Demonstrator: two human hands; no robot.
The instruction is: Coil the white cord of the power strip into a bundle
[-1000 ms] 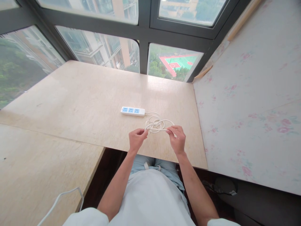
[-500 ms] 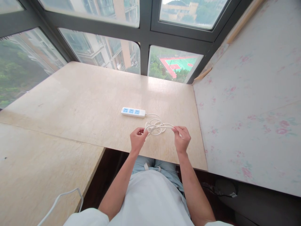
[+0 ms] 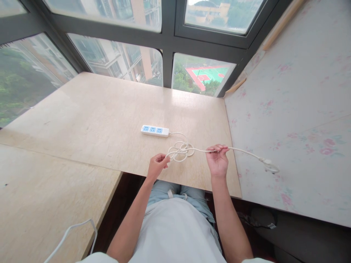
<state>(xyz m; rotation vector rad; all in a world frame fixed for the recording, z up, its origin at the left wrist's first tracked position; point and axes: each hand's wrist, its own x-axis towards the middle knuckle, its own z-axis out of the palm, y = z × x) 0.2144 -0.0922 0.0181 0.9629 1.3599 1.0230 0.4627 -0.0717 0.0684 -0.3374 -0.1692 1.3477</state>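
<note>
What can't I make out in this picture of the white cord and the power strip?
All in the head view:
White plastic plug: blurred, pin layout unclear.
Slim white power strip with blue sockets: any lettering is too small.
Thin looped white cord: the pinched part is hidden by the left hand.
Separate thicker white cable: cut off by the bottom edge.

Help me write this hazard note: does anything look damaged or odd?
Yes: beside the window frame, the edge of the floral wall covering looks ragged, with tan material showing, perhaps peeling. The white cord also lies in jumbled loops between the left hand and right hand.
</note>
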